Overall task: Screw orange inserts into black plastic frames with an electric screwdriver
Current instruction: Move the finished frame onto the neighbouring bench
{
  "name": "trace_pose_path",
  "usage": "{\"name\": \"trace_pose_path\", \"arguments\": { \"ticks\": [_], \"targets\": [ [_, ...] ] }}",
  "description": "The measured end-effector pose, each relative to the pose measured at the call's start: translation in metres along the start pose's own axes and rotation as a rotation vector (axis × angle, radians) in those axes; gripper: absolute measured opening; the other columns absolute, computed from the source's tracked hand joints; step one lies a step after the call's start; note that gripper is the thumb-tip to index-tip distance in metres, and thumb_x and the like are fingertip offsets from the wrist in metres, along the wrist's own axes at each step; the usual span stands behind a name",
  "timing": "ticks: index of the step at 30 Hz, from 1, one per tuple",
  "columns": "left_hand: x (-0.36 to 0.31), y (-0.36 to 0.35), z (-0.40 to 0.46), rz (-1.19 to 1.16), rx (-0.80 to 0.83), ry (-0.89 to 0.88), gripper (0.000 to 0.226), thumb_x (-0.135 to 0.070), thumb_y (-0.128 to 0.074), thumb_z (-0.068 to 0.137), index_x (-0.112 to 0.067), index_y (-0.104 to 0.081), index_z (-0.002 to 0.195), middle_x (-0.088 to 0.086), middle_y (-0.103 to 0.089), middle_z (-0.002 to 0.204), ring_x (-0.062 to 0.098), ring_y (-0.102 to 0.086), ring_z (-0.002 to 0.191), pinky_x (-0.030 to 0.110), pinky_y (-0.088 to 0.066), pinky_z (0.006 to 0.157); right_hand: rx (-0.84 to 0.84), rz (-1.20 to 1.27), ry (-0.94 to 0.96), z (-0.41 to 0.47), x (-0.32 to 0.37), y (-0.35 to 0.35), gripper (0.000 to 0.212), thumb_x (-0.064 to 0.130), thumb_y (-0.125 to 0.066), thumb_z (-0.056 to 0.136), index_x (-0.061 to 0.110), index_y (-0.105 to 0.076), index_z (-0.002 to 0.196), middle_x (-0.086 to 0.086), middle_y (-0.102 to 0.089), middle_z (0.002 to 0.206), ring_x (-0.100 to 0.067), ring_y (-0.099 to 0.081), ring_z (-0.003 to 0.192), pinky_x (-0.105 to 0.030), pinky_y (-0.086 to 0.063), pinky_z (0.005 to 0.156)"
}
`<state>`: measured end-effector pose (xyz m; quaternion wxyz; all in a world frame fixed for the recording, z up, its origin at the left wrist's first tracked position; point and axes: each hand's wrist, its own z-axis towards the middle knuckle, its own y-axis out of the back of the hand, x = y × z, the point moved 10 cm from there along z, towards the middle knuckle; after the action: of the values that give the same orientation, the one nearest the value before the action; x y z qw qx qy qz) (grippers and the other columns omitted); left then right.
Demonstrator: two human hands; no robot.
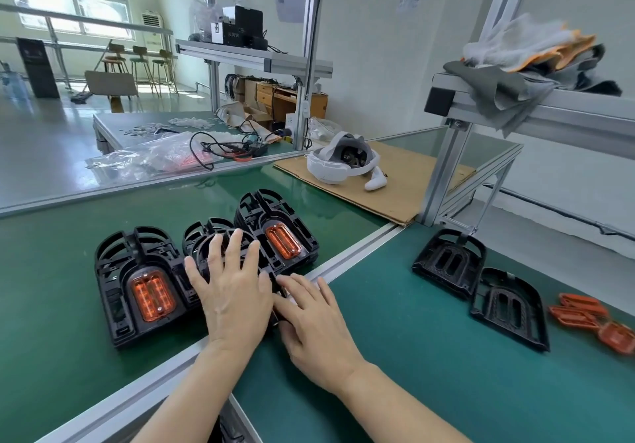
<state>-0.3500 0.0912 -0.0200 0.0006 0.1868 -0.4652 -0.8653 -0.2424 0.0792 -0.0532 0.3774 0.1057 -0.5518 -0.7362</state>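
A worker's left hand point(231, 288) lay flat, fingers straight, on a black frame point(220, 236) in the middle stack, gripping nothing, while the right hand point(309, 319) touched its near edge, fingers relaxed. Finished frames with orange inserts point(283, 244) flanked it; empty frames point(450, 264) and loose inserts point(580, 312) waited well apart at right. No screwdriver showed. Squaring the stack evenly probably mattered before lifting away.
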Motion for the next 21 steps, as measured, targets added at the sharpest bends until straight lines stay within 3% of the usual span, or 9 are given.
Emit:
{"name": "trace_pose_path", "arguments": {
  "ticks": [6,11,16,21],
  "targets": [
    [-0.057,-0.009,-0.013,-0.134,0.015,-0.199,0.045,-0.012,-0.065,0.084,-0.008,-0.057,0.128,0.013,-0.046,0.143,0.033,-0.035,0.137,0.055,-0.015,0.113,-0.095,-0.061,-0.315,-0.016,-0.055,0.017,0.049,0.020,-0.035,0.102,0.034,-0.030,0.149,0.010,-0.017,0.159,-0.007,-0.002,0.147,-0.034,0.018,0.113],
    [-0.122,-0.045,-0.036,-0.331,0.212,-0.339,0.050,-0.019,-0.040,0.097,-0.022,-0.031,0.146,-0.002,-0.017,0.158,0.014,-0.010,0.145,0.030,0.004,0.116,-0.102,-0.090,-0.621,-0.052,-0.117,0.037,0.048,0.030,-0.028,0.105,0.035,-0.017,0.152,0.011,-0.006,0.161,-0.009,0.003,0.148,-0.049,0.011,0.116],
    [-0.188,-0.077,-0.062,-0.509,0.408,-0.399,0.050,-0.022,-0.034,0.101,-0.024,-0.023,0.149,-0.003,-0.012,0.159,0.011,-0.010,0.144,0.026,-0.001,0.116,-0.175,-0.097,-0.837,-0.100,-0.168,0.074,0.050,0.030,-0.030,0.104,0.035,-0.016,0.152,0.010,-0.006,0.161,-0.012,0.001,0.148,-0.055,0.009,0.115],
    [-0.256,-0.103,-0.096,-0.599,0.603,-0.471,0.050,-0.019,-0.035,0.100,-0.017,-0.026,0.149,-0.002,-0.025,0.155,0.012,-0.022,0.141,0.025,-0.014,0.115,-0.218,-0.168,-1.066,-0.161,-0.220,0.113,0.052,0.031,-0.032,0.103,0.033,-0.017,0.152,0.006,-0.009,0.162,-0.015,-0.003,0.148,-0.057,0.003,0.114]
  ]
}}
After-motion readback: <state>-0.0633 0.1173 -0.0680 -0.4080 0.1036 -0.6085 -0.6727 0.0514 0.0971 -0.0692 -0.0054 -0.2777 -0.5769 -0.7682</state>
